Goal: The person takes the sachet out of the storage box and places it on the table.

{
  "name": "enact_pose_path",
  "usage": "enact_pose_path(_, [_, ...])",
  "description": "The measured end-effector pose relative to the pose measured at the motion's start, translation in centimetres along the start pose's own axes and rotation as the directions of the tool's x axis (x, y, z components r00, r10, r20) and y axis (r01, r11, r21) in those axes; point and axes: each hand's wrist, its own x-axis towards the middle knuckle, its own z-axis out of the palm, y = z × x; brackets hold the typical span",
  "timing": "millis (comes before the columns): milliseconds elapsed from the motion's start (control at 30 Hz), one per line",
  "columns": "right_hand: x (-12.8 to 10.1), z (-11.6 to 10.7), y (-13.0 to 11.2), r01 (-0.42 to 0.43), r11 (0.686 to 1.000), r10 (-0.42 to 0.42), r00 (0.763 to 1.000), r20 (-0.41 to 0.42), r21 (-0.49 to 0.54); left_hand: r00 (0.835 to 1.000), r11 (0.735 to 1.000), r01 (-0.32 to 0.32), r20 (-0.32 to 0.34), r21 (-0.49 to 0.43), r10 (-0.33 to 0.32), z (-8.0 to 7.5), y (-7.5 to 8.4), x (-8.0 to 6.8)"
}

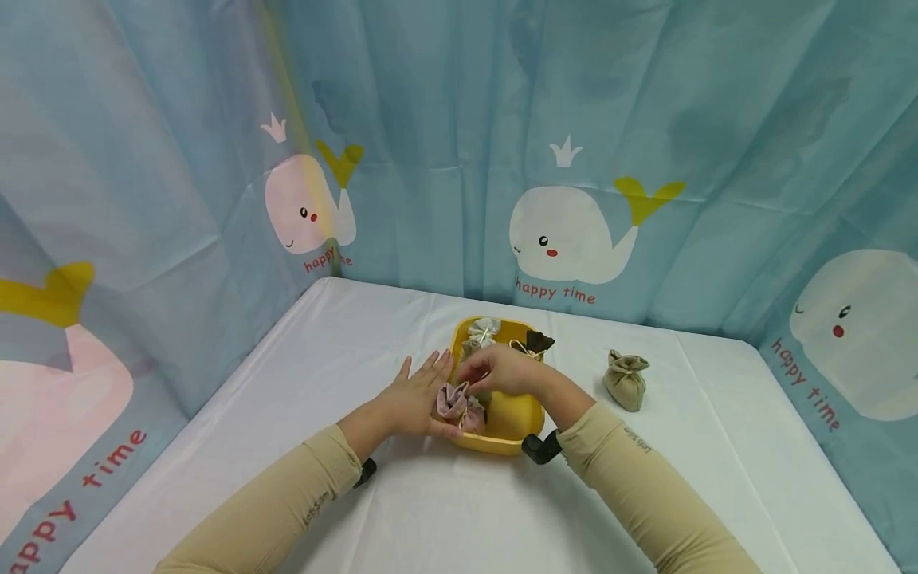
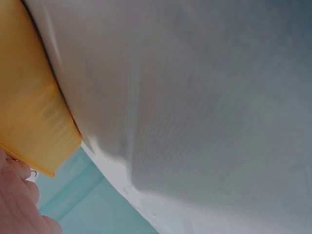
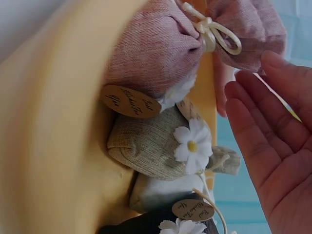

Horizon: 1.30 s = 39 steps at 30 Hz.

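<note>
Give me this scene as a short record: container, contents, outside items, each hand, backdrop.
container: yellow basket on a white-covered table
contents: pink pouch, grey-green pouch, pale pouch, dark pouch
outside: one olive pouch, upright, right of the basket
left_hand: left hand, fingers spread along the basket's left side
right_hand: right hand, over the basket, fingertips at the pink pouch's gathered top; pinch or touch unclear
backdrop: blue curtain with whale prints

The left forearm (image 1: 268, 506) and right forearm (image 1: 656, 494) are stretched forward and angled inward. The left hand (image 1: 413, 402) is spread, its fingers extended; the right hand (image 1: 508, 371) is turned inward, fingers slightly bent, thumb tip near them.
</note>
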Motion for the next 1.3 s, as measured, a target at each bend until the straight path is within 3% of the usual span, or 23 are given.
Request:
enact_pose_path(933, [-1.1, -0.8, 0.5, 0.016, 0.998, -0.019, 0.998, -0.055, -0.055, 1.000, 1.000, 0.007, 0.025, -0.004, -0.006, 0.2, 0.1, 0.0])
enact_pose_path(1300, [-2.8, -2.3, 0.8, 0.047, 0.997, -0.040, 0.993, -0.111, 0.058, 0.998, 1.000, 0.013, 0.060, -0.025, -0.011, -0.3, 0.2, 0.3])
